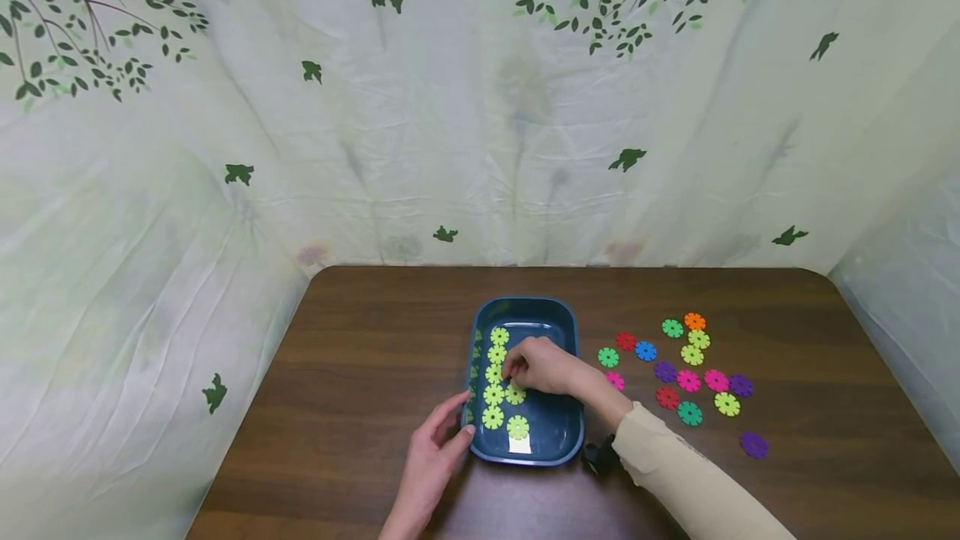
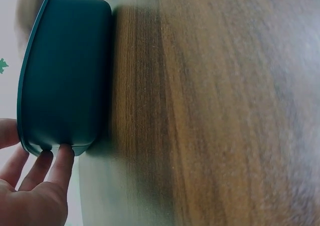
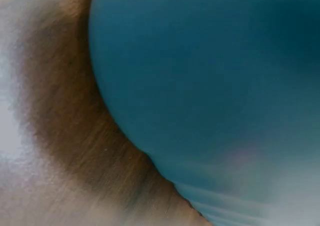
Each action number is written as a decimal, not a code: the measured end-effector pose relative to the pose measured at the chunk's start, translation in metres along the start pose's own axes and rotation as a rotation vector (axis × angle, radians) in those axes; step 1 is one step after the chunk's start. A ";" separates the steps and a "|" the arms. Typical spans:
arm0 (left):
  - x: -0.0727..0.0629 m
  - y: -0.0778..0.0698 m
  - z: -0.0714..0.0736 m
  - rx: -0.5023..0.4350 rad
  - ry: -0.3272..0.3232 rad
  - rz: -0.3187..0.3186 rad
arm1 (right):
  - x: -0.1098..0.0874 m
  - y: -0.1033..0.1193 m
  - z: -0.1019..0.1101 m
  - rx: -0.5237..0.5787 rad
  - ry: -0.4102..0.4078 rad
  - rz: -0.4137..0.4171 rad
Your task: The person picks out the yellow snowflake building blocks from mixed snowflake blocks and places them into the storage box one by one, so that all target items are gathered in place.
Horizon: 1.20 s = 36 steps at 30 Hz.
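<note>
A blue tray [image 1: 551,448] stands upright on the table, holding several yellow-green flower-shaped discs [image 1: 492,417] in a column along its left side and two more beside them. My left hand [image 1: 431,448] grips the tray's left rim; in the left wrist view its fingertips [image 2: 62,153] bear against the outer wall. My right hand [image 1: 543,365] reaches in over the right rim, fingers bent down and pinched together at the upper edge of a yellow-green disc [image 1: 515,393]. The fingertips are partly hidden. Only the tray's blurred outer wall [image 3: 165,86] and the tabletop show in the right wrist view.
Right of the tray, several flower-shaped discs in mixed colours lie scattered on the brown wooden table [image 1: 360,373], among them a blue disc [image 1: 646,351], an orange disc [image 1: 695,322] and a purple disc [image 1: 753,445]. A leaf-printed white curtain [image 1: 480,123] hangs behind.
</note>
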<state>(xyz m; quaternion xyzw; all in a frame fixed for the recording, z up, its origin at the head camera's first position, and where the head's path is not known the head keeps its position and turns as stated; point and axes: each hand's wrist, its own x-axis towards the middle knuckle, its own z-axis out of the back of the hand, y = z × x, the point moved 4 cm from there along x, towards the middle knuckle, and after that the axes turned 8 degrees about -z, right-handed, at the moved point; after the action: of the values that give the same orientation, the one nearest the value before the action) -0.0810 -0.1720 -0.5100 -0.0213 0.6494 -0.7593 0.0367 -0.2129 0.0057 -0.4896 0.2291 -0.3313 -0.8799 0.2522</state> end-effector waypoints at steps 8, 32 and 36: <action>0.000 0.001 -0.001 -0.002 0.000 -0.004 | -0.015 0.006 0.007 0.078 -0.065 0.062; 0.001 0.002 0.000 -0.005 -0.003 -0.007 | -0.096 -0.019 0.016 0.369 -0.252 -0.038; 0.001 0.002 0.000 -0.010 -0.001 -0.010 | -0.108 -0.028 0.018 0.382 -0.297 -0.064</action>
<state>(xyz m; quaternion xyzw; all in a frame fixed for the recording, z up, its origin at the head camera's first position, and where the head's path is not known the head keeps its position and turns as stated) -0.0819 -0.1725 -0.5123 -0.0251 0.6532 -0.7561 0.0332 -0.1484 0.0969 -0.4712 0.1511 -0.5177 -0.8328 0.1247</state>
